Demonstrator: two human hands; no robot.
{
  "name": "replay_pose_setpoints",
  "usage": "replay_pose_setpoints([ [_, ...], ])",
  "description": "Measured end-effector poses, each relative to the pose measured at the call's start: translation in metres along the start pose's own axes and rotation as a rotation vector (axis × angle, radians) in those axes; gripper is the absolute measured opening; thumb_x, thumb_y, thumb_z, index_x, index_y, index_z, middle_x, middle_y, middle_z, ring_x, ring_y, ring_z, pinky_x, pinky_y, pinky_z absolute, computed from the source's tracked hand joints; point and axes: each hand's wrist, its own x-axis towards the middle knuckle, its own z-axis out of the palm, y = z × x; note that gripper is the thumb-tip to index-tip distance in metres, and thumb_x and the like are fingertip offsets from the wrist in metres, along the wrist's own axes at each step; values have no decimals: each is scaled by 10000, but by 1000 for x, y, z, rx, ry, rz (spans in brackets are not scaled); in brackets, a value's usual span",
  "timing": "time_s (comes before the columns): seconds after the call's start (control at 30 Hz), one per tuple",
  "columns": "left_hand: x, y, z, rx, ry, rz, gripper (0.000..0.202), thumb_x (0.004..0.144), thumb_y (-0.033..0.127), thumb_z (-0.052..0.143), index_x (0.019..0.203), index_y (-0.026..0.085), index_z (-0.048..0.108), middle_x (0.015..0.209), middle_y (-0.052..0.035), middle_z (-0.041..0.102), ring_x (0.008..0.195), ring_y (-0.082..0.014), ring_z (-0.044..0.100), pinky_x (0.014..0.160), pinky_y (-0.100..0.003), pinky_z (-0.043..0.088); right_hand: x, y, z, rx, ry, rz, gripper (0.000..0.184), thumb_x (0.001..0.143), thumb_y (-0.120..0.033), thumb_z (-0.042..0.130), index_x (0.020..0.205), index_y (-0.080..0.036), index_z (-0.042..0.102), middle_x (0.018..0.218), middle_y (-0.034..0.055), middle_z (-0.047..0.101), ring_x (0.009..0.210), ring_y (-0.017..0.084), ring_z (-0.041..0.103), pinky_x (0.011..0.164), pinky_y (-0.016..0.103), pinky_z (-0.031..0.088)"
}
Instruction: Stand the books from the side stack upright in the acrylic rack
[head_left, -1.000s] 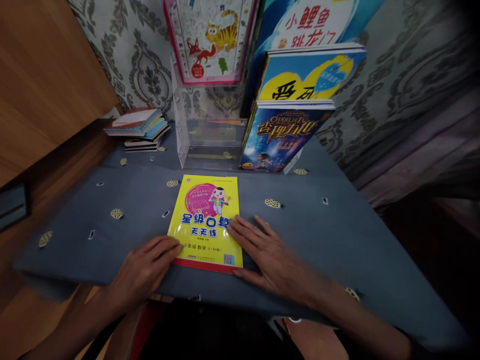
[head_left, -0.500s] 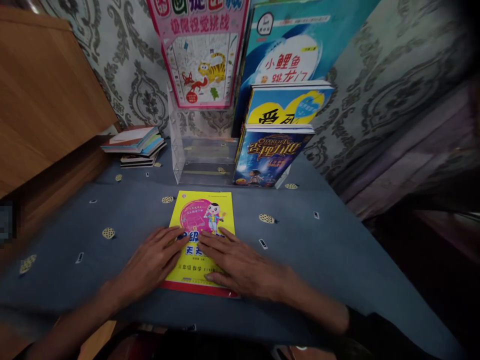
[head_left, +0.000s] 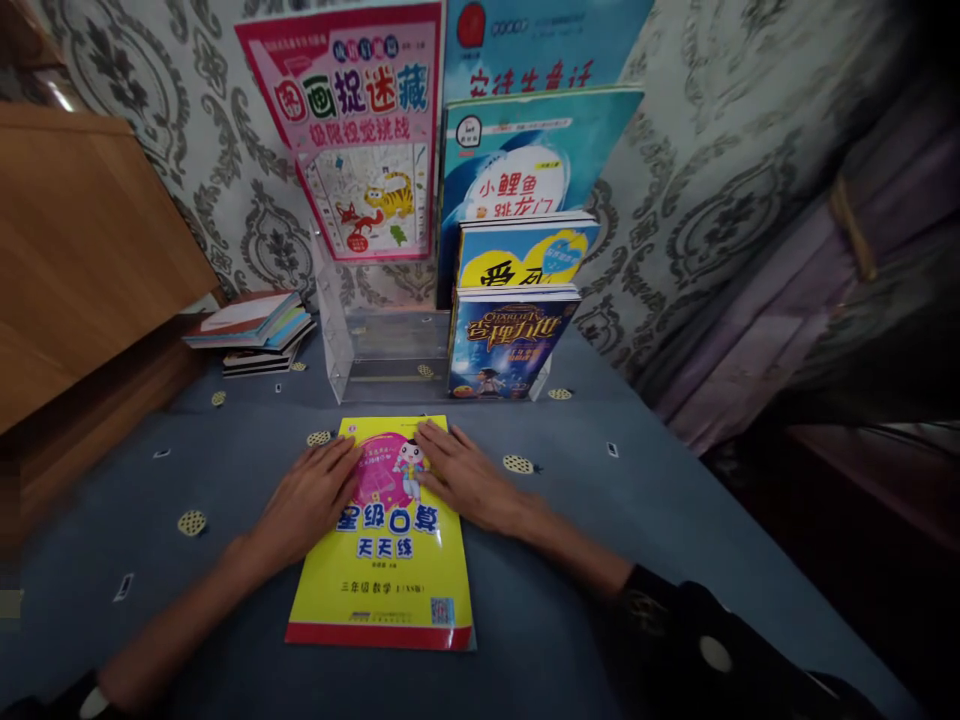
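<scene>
A yellow workbook point(head_left: 382, 570) with a red bottom strip and a pink circle on its cover lies flat and closed on the cloth-covered table. My left hand point(head_left: 315, 490) rests on its upper left edge, fingers stretched over the cover. On the upper right edge lies my right hand point(head_left: 469, 472), palm down, its fingers extended beside the cartoon figure. Neither hand grips the workbook. Just beyond it stands a clear acrylic book rack point(head_left: 337, 350), its lower left tiers bare.
In the rack's right half stand a dark blue book point(head_left: 502, 345), a yellow-and-blue book point(head_left: 517, 255) and teal books point(head_left: 570, 140). A pink book point(head_left: 367, 150) stands at upper left. Stacked books point(head_left: 255, 330) lie left, near a wooden panel point(head_left: 90, 230). Patterned wallpaper is behind.
Both hands have slid from the workbook's middle up to its upper side edges, uncovering the title. The camera view has tilted up, showing more of the books in the rack.
</scene>
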Motion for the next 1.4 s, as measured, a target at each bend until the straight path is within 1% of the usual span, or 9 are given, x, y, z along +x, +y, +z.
replay_pose_setpoints([
  [0.17,13,-4,8,2,40,-14,448,1037,389,344,1356,166,566,1404,-137,592,1298,-276,561,1077,-498,463,-3,14,0,17,95,21,567,1010,-401,404,1487,-95,404,1570,191,368,1487,287,279,1211,545,220],
  [0.4,31,3,12,13,61,-24,462,1038,362,326,1330,110,580,1378,-181,603,1273,-303,583,1057,-498,488,-4,19,7,64,212,15,486,977,-304,435,1427,-127,488,1515,194,459,1443,282,374,1182,547,278],
  [0.53,40,8,19,-31,75,-7,458,1037,362,336,1373,134,548,1419,-168,571,1317,-300,544,1048,-480,502,-2,30,13,117,294,-1,477,936,-229,468,1402,-140,516,1466,193,519,1399,285,440,1154,560,315],
  [0.67,49,14,24,-80,91,25,452,1037,334,332,1383,132,542,1431,-160,563,1334,-285,528,1067,-479,486,2,40,14,216,362,-20,471,936,-204,430,1394,-149,526,1404,170,586,1335,281,511,1115,544,380],
  [0.83,62,25,20,-126,17,72,492,1050,374,308,1407,109,519,1464,-152,529,1369,-269,491,1118,-471,437,5,48,8,360,357,-16,454,964,-234,409,1399,-178,526,1391,135,603,1273,260,567,1076,492,444],
  [1.03,86,34,19,-221,-81,224,488,1059,376,287,1451,153,473,1530,-102,455,1433,-220,403,1181,-449,346,4,51,5,448,336,3,448,997,-286,366,1409,-180,506,1425,120,577,1316,232,535,1120,472,414],
  [1.13,93,39,19,-234,-114,285,501,1057,395,287,1462,156,460,1538,-102,442,1445,-221,381,1189,-457,324,4,52,5,462,331,-9,449,1006,-287,349,1427,-201,479,1435,100,571,1321,214,532,1121,461,416],
  [1.27,88,49,13,-242,-161,370,508,1059,401,280,1465,149,453,1551,-107,422,1458,-225,358,1198,-469,300,4,51,7,419,326,-3,453,1003,-272,333,1425,-176,469,1429,109,575,1310,212,540,1113,454,422],
  [1.4,65,65,4,-286,-223,494,489,1065,384,279,1464,158,450,1543,-89,441,1470,-220,331,1219,-489,246,6,52,11,337,330,-20,462,999,-278,341,1417,-128,466,1418,130,580,1308,235,538,1112,452,410],
])
